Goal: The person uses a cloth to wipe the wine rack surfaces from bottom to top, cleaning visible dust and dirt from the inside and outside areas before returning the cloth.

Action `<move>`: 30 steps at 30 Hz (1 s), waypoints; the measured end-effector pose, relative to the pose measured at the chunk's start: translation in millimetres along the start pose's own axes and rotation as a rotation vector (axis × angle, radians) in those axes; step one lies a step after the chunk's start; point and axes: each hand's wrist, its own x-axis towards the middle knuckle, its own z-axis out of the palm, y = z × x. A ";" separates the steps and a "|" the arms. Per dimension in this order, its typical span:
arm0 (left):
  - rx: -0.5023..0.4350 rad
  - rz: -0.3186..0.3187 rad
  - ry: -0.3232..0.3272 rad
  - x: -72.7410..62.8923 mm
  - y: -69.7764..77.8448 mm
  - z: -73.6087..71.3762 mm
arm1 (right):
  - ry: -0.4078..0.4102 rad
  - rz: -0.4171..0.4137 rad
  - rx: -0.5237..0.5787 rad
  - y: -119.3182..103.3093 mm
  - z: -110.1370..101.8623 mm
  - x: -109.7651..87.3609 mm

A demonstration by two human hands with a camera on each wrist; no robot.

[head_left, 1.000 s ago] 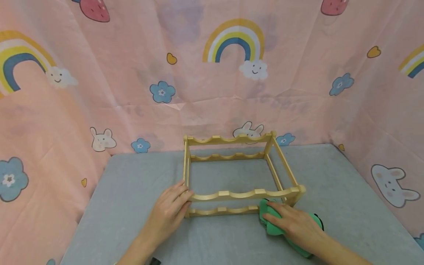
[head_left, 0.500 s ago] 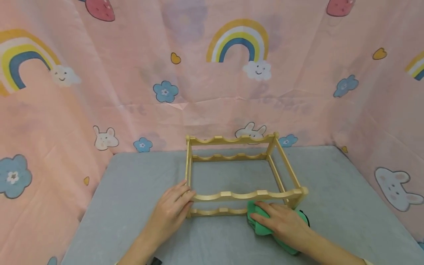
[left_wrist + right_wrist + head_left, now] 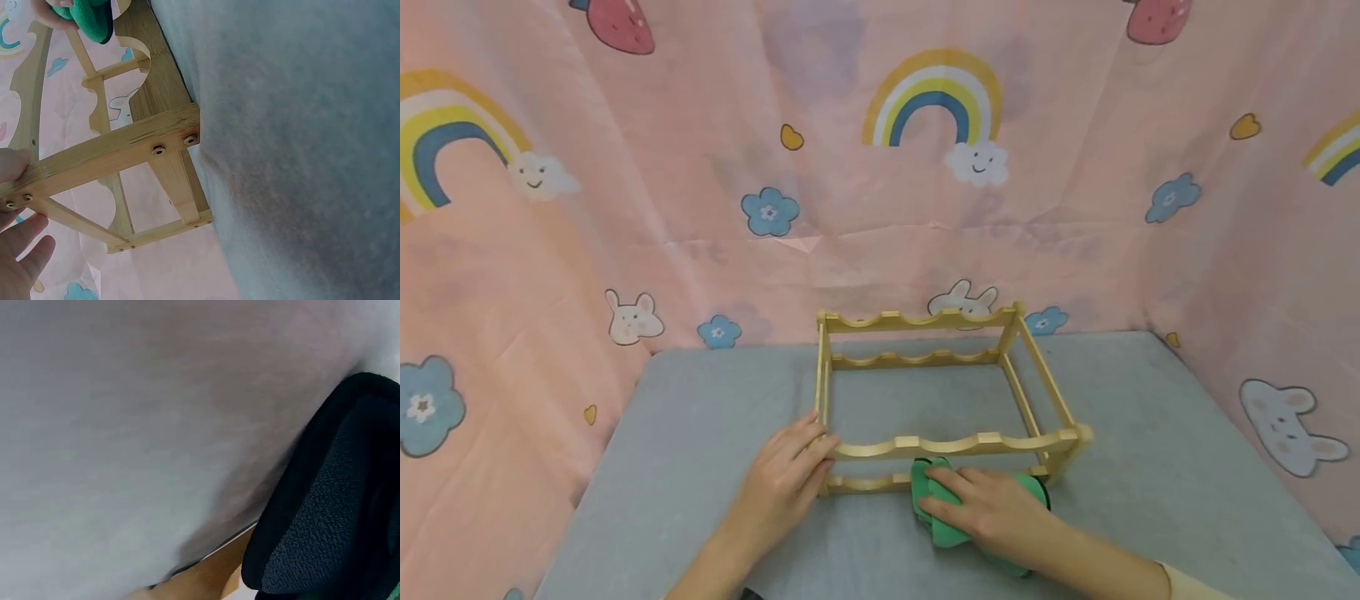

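A two-tier wooden wine rack (image 3: pixel 907 448) with scalloped rails stands on the table; its left end frame with screw heads fills much of the left wrist view (image 3: pixel 112 148). My left hand (image 3: pixel 784 473) grips the rack's upper front left corner, thumb and fingers on opposite sides of the wood. With my right hand (image 3: pixel 996 510) I hold a folded green cloth (image 3: pixel 951 535) against the lower front rail, around its middle, covering part of that rail. In the right wrist view the cloth (image 3: pixel 319 519) looks dark and hides the fingers.
The table (image 3: pixel 700 417) is covered in grey-blue fabric. Behind it and at both sides hangs a pink curtain (image 3: pixel 700 275) printed with rainbows and rabbits, close behind the rack. A small black object (image 3: pixel 750 593) shows at the bottom edge by my left forearm.
My right hand has slid left with the green cloth along the lower front rail, from near the right end to around the middle. My left hand and the rack stay in place.
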 end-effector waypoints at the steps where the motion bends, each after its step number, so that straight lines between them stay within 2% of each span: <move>1: -0.001 -0.002 -0.001 -0.3 0.1 -0.3 | -0.010 -0.008 0.002 -1.8 1.8 3.3; 9: 0.000 -0.019 -0.015 -1.4 -0.5 -0.7 | -0.072 -0.052 -0.044 -13.4 11.6 26.3; 16: -0.002 -0.029 -0.019 -2.0 -0.3 -1.6 | -0.118 -0.075 -0.016 -19.0 17.8 48.2; 19: -0.001 -0.029 -0.021 -1.8 -0.5 -2.0 | -0.131 -0.087 -0.037 -20.7 21.6 56.1; 30: 0.003 -0.025 -0.018 -1.9 -0.3 -1.8 | -0.167 -0.127 -0.085 -28.2 36.6 74.3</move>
